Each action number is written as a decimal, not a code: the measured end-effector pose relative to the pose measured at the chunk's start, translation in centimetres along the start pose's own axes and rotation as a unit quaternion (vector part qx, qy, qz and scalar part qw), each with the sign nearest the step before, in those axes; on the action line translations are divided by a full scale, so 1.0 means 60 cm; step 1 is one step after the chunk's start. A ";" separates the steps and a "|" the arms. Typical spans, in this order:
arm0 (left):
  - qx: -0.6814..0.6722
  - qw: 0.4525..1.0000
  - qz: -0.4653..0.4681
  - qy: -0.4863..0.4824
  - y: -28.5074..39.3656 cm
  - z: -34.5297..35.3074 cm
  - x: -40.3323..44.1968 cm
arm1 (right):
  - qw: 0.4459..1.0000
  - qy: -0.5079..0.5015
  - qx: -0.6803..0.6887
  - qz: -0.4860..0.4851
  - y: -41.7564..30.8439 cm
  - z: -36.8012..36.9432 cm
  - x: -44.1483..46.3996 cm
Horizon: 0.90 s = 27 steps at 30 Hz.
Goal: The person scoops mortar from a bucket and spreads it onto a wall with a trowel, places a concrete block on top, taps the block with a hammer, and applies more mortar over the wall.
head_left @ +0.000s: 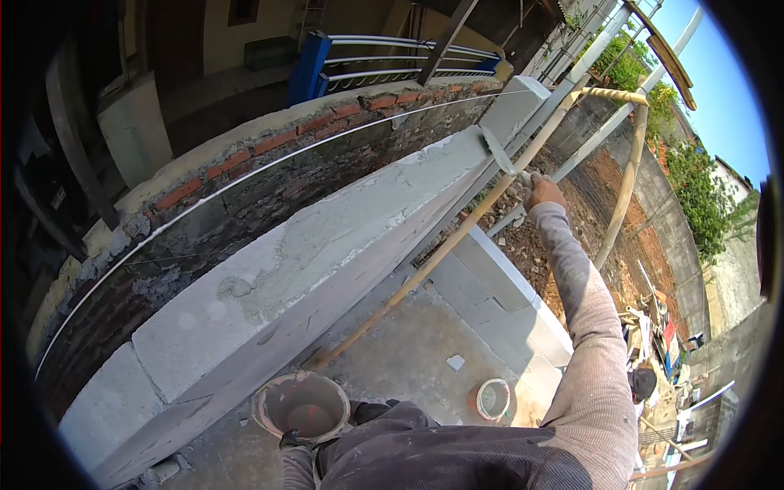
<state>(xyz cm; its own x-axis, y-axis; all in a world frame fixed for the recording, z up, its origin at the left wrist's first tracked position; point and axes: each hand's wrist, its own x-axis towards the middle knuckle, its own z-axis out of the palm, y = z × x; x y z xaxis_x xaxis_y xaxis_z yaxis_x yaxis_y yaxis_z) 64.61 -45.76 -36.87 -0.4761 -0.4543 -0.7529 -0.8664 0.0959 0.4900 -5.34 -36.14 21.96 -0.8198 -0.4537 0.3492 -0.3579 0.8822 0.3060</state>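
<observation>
My right hand (545,193) is stretched far forward, its fingers wrapped round the handle of a trowel (496,152). The trowel's blade touches the far end of the wet grey mortar (343,220), against an upright block (523,102). The mortar lies in a long smeared layer on top of the pale block wall (188,335). Low in the view, my left hand (296,441), dark and partly hidden, grips the near rim of a bucket (269,408). A little grey material shows in the bucket's bottom.
A taut white string (269,169) runs along the wall's far side, before an older brick wall (269,143). A bamboo pole (457,237) leans across the block wall near my right arm. A small bucket (473,398) stands on the concrete floor (408,335).
</observation>
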 end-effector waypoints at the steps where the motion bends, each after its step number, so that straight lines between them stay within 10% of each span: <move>1: -0.001 1.000 0.000 -0.002 0.005 0.000 -0.001 | 1.000 -0.022 0.007 0.008 -0.007 0.000 -0.002; 12: -0.040 0.999 0.006 -0.031 0.048 0.013 -0.037 | 0.974 0.083 0.145 -0.153 -0.012 -0.054 -0.136; 20: -0.049 0.999 -0.008 -0.017 -0.016 0.073 0.041 | 0.914 -0.227 0.336 0.018 0.052 -0.100 0.129; 27: -0.111 0.994 0.013 0.015 -0.019 0.101 0.007 | 0.899 -0.234 0.368 -0.041 0.112 -0.001 0.258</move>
<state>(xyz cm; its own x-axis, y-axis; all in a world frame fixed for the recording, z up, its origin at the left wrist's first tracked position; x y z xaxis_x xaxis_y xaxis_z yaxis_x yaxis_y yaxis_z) 64.49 -40.69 -40.41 -0.4897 -0.4803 -0.7277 -0.7982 -0.0889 0.5958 -20.39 -37.26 29.45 -0.8143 -0.5697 -0.1110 -0.4826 0.7709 -0.4157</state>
